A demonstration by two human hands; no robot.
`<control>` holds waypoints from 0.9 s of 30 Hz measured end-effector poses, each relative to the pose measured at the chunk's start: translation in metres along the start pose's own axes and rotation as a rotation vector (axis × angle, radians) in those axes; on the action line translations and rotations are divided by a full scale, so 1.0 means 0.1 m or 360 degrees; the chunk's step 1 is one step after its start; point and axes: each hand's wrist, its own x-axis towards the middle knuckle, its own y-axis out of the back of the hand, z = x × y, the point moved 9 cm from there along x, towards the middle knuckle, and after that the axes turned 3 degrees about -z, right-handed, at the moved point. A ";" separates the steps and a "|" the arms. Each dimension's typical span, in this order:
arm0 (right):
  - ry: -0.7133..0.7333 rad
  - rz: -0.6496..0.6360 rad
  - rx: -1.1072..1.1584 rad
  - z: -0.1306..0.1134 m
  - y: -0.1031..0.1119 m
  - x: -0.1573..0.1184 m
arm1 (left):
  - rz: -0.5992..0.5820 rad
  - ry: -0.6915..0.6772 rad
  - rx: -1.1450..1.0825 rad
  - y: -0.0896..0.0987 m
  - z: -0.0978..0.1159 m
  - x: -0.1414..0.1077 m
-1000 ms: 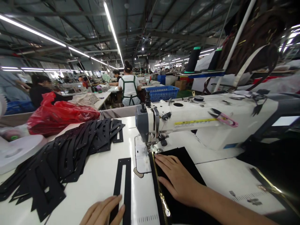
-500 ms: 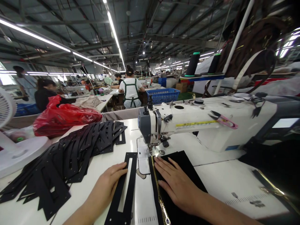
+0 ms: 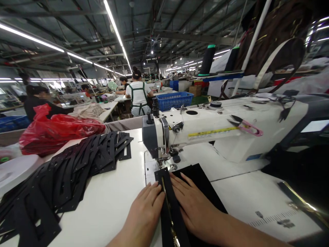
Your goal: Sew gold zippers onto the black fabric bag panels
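Observation:
A black slotted strip [image 3: 178, 206] lies lengthwise over a gold zipper [image 3: 166, 193], whose teeth and pull show through the slot. Beneath it is a black fabric panel [image 3: 196, 175], its right part showing beside the strip. My left hand [image 3: 145, 209] rests along the strip's left edge with fingers stretched out. On the right side, my right hand [image 3: 195, 202] lies flat over the panel, fingertips against the strip's edge. The strip's far end sits right by the needle and presser foot of the white sewing machine [image 3: 208, 125].
Many black slotted strips [image 3: 77, 171] are piled on the left of the white table [image 3: 113, 195], before a red plastic bag [image 3: 59, 128]. Pink-handled thread snips [image 3: 248, 127] lie on the machine arm. Another zipper piece [image 3: 299, 197] is at right. People work at tables ahead.
My left hand has brought the slotted strip rightward from the bare table onto the zipper and panel. My right hand stays on the panel. The view has shifted slightly.

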 end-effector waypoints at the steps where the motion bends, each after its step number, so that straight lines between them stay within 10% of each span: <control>1: -0.0014 -0.0003 0.0003 0.01 0.00 0.00 | 0.0013 -0.0004 0.0002 -0.03 -0.04 -0.03; 27: -0.0097 0.0106 0.0286 0.17 -0.01 0.00 | -0.0223 -0.0400 0.0189 -0.08 -0.14 0.05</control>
